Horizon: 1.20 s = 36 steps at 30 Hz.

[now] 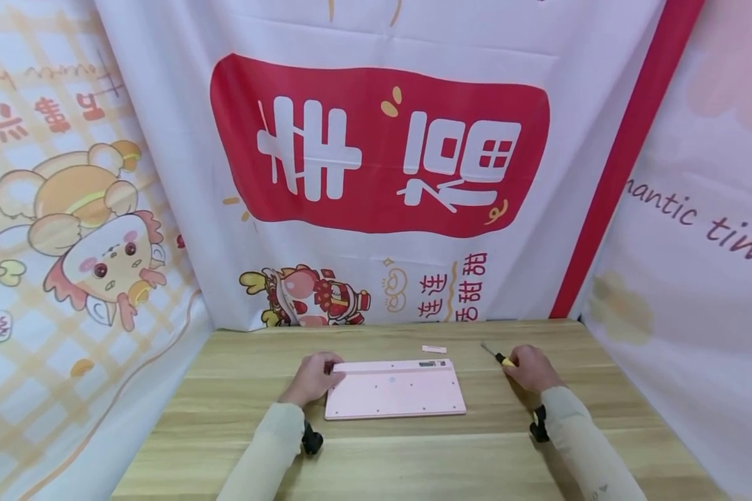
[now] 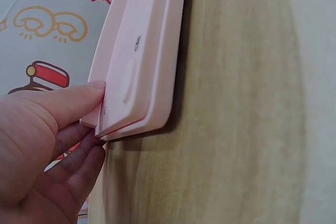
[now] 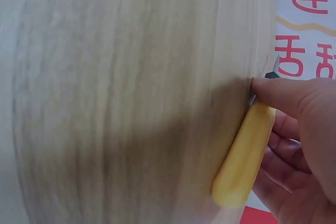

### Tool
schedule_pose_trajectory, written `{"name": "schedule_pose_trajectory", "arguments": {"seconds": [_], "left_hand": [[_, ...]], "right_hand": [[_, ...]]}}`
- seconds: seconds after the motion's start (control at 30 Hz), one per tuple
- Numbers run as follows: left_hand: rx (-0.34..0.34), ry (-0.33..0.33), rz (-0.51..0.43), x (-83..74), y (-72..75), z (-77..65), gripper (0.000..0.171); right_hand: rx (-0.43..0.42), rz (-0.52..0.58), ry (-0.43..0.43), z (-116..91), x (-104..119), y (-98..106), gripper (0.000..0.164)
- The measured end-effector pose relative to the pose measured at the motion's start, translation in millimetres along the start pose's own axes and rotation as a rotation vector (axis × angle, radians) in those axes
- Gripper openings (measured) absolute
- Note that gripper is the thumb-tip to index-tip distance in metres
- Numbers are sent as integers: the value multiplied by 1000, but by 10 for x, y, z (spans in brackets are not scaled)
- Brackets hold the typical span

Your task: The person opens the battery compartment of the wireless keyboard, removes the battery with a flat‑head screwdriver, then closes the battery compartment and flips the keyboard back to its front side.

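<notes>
A pink keyboard lies underside up on the table, small screws dotted over its back. Near its far right corner a battery compartment is uncovered. My left hand pinches the keyboard's far left corner; in the left wrist view the thumb rests on top of the pink shell and the fingers are below its edge. To the right of the keyboard, my right hand holds a screwdriver with a yellow handle, its metal shaft pointing away and to the left.
A small pale strip, shaped like a battery cover, lies just behind the keyboard. The wooden table ends at a printed cloth at the back, and more printed cloths hang on both sides.
</notes>
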<state>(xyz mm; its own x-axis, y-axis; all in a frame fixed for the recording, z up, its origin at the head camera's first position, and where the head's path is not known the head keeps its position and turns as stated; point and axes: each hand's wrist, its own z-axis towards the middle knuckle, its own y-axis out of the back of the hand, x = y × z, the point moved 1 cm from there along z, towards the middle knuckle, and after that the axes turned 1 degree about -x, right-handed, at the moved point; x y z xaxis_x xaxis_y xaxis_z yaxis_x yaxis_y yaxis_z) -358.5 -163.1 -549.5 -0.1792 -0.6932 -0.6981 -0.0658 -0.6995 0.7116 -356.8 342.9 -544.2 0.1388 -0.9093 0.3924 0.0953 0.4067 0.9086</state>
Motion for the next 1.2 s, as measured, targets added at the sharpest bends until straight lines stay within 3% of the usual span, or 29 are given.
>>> {"name": "schedule_pose_trajectory", "arguments": {"seconds": [0.33, 0.47, 0.67, 0.93, 1.1, 1.2], "left_hand": [[8, 22, -20, 9, 7, -7, 18], [3, 20, -20, 44, -2, 12, 18], [-9, -18, -11, 93, -13, 45, 15], [-20, -56, -15, 106, -3, 61, 12], [-13, -57, -6, 96, -4, 54, 12], [-10, -56, 3, 100, -1, 56, 12]], "right_hand": [[40, 33, 160, -21, 179, 185, 13], [103, 60, 175, 10, 380, 321, 9], [151, 3, 235, 53, 752, 466, 9], [153, -60, 403, 118, 1138, 496, 8], [165, -73, 490, 149, 1225, 462, 7], [173, -83, 494, 174, 1246, 442, 8]]}}
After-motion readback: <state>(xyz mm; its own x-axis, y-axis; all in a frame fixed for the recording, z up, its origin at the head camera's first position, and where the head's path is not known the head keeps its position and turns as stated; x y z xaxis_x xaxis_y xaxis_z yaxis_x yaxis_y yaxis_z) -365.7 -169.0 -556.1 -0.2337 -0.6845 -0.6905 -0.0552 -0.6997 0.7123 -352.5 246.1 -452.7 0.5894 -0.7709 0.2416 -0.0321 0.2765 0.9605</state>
